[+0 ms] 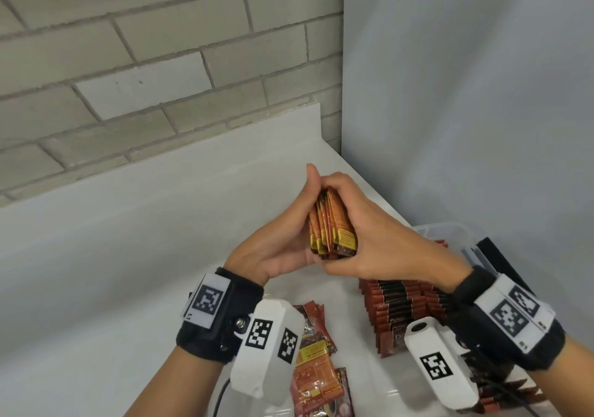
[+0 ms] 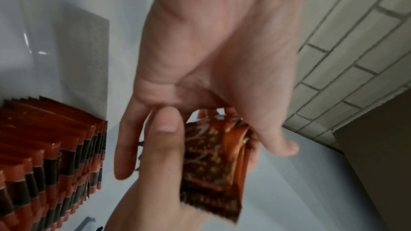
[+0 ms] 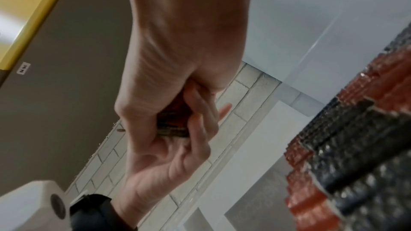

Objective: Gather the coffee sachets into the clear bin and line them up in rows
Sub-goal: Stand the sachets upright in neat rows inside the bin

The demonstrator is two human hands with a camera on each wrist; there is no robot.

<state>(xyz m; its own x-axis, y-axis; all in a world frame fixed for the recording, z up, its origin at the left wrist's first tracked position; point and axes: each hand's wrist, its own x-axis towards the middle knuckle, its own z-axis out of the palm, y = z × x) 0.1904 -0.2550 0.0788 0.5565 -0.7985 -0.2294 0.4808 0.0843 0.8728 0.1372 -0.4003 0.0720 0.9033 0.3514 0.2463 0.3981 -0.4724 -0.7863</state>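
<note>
A bundle of orange-brown coffee sachets (image 1: 332, 227) stands on edge above the white table, held between both hands. My left hand (image 1: 289, 223) cups its left side with the thumb up. My right hand (image 1: 363, 223) wraps the right side, fingers over the top. The left wrist view shows the bundle (image 2: 213, 161) under my left palm (image 2: 211, 59), with the right thumb (image 2: 164, 147) pressing on it. The clear bin (image 1: 450, 231) sits at the right, with rows of red-and-black sachets (image 1: 401, 307) standing in it. Loose sachets (image 1: 318, 355) lie on the table below my left wrist.
The white table (image 1: 144, 255) runs back to a grey brick wall (image 1: 128, 79). A grey panel (image 1: 466, 95) stands right behind the bin. A black cable (image 1: 221, 397) hangs at the table's near edge.
</note>
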